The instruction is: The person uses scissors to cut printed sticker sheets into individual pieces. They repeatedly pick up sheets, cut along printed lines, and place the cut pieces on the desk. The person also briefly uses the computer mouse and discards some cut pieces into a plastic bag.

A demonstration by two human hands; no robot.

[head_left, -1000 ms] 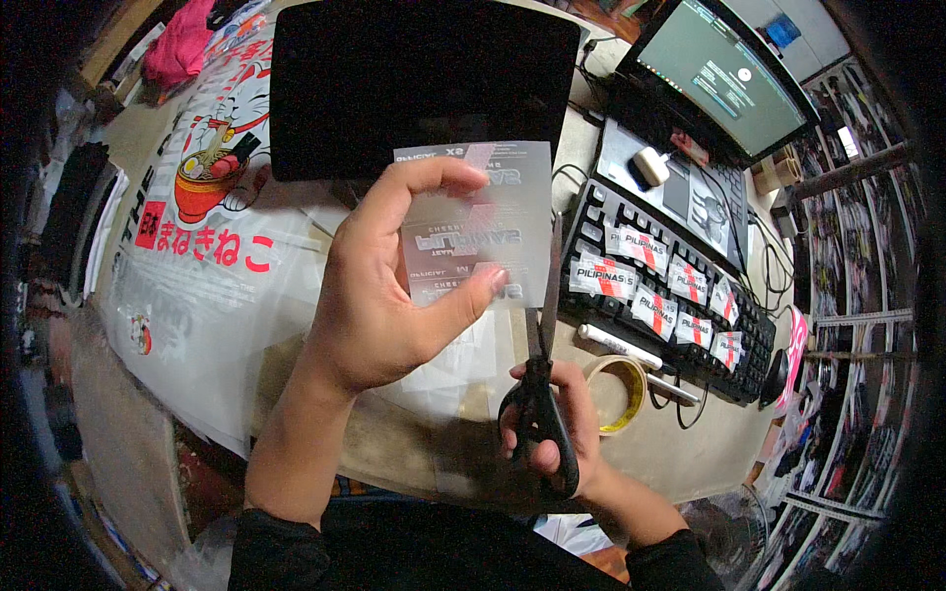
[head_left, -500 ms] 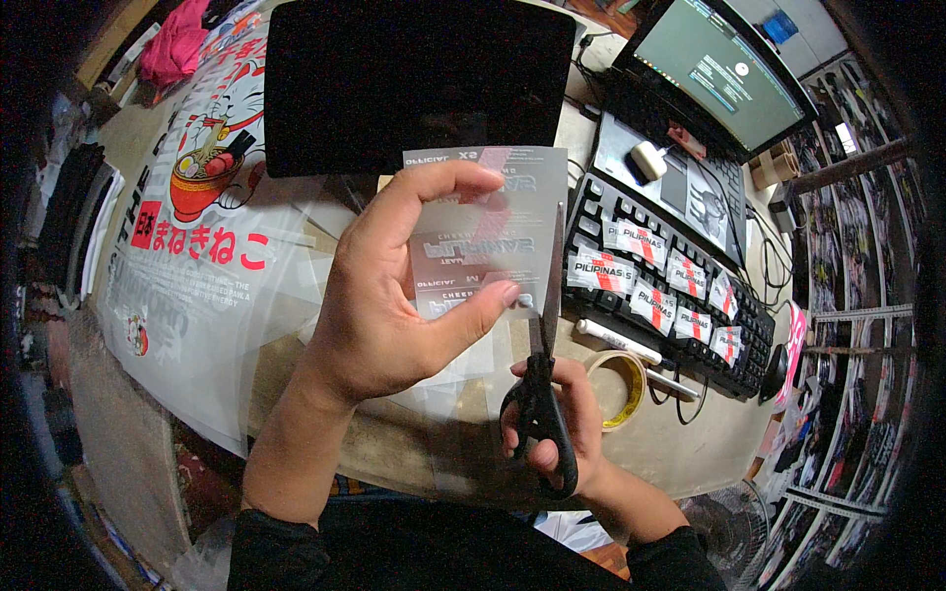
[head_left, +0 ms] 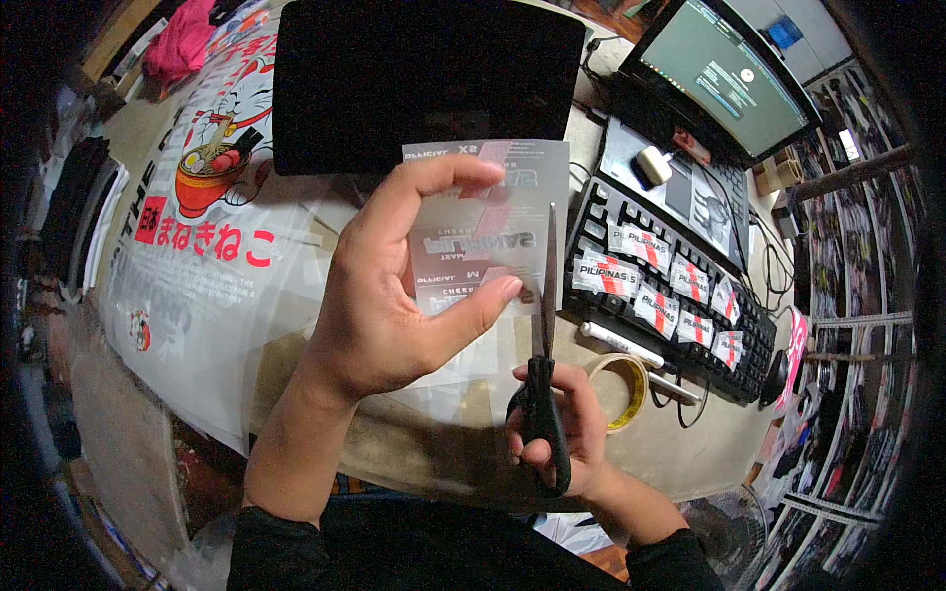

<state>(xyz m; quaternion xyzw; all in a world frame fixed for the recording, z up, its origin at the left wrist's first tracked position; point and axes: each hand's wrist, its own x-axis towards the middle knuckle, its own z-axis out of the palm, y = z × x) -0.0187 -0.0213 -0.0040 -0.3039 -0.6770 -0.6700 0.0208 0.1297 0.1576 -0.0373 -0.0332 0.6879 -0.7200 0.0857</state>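
My left hand (head_left: 379,295) pinches a translucent printed film sheet (head_left: 463,222) between thumb and fingers, holding it up over the table. The sheet carries mirrored lettering and faint pink bands. Black-handled scissors (head_left: 541,404) are in my right hand (head_left: 574,424), fingers through the handle loops. Their blades point away from me and lie along the right part of the sheet, nearly together. Small cut pieces of printed film (head_left: 655,305) with a red stripe rest on a black keyboard (head_left: 749,366) to the right.
A dark monitor (head_left: 424,89) stands at the back, and a lit laptop (head_left: 724,84) at back right. A tape roll (head_left: 619,389) and white marker (head_left: 621,343) lie by the keyboard. Large printed film (head_left: 197,325) covers the left side. Shelves (head_left: 857,295) stand at far right.
The scissor blades have come together and shifted slightly left across the sheet's right part. My left hand keeps its pinch on the sheet. The whole view has shifted slightly.
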